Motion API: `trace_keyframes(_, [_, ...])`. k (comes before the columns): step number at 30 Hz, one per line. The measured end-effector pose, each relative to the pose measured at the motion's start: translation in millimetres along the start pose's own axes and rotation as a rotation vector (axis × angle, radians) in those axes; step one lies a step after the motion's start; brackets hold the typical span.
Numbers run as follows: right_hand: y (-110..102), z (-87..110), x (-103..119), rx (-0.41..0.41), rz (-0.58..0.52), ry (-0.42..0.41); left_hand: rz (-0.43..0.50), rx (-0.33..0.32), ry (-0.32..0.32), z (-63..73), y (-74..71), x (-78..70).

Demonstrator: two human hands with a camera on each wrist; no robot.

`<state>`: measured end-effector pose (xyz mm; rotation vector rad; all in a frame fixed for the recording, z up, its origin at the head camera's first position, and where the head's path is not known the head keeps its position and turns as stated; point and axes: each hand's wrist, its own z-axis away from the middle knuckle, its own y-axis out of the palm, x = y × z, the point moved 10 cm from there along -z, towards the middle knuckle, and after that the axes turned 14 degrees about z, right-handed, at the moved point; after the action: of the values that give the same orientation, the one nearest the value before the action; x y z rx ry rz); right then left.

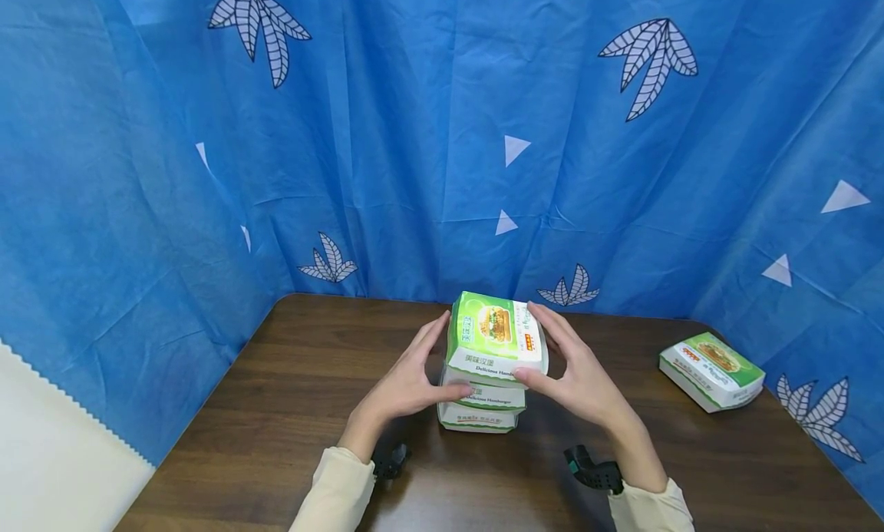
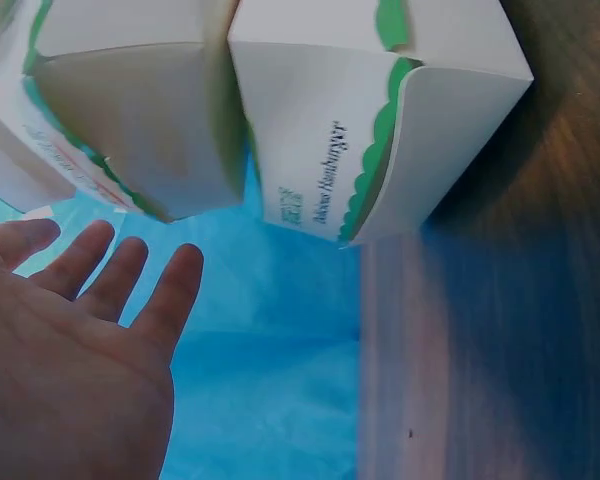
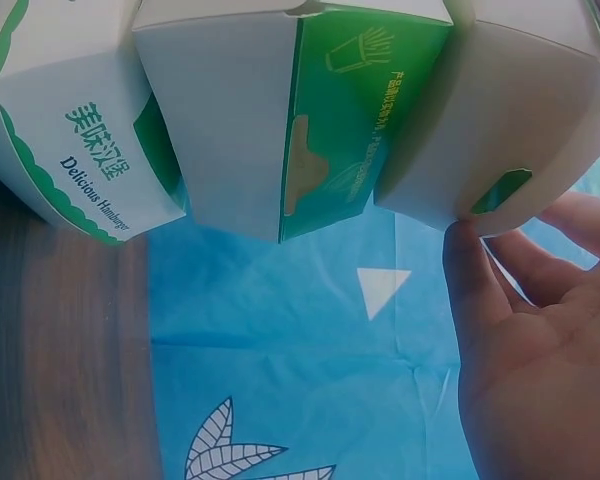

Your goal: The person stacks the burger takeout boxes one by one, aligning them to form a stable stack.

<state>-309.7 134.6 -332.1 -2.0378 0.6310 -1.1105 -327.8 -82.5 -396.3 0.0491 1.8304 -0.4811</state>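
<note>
Three boxes (image 1: 486, 418) are stacked on the worktop (image 1: 276, 417), a fourth box (image 1: 713, 372) apart. The top box (image 1: 493, 332) is gripped by the right hand (image 1: 583, 375); beside it, the left hand (image 1: 406, 388) is spread, empty.

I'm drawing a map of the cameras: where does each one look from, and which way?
Head: on the person's head, facing forward and down at the box stack, table and curtain; left hand, right hand and sleeves show.
Left wrist: on that wrist, facing the box stack from its left; only the left hand shows.
Right wrist: on the other wrist, facing it from the right; only the right hand shows.
Both wrist views share the box stack and curtain.
</note>
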Motion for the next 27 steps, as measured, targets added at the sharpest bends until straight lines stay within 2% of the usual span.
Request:
trace_keyframes(11, [2.0,-0.2,-0.9,0.01,0.005,0.007,0.009,-0.015,0.025,2.4,-6.1,-18.0])
trace_keyframes(18, [1.9,-0.3,-0.4,0.013,0.021,0.007,0.017,-0.066,0.062,3.1,-11.2,-40.2])
trace_keyframes(21, [1.8,-0.2,-0.3,0.012,0.019,0.005,0.01,-0.068,0.081,3.4,-10.9,-48.2])
trace_keyframes(27, [0.7,0.7,-0.4,0.01,0.027,0.014,0.002,-0.059,0.085,2.8,-8.3,-52.6])
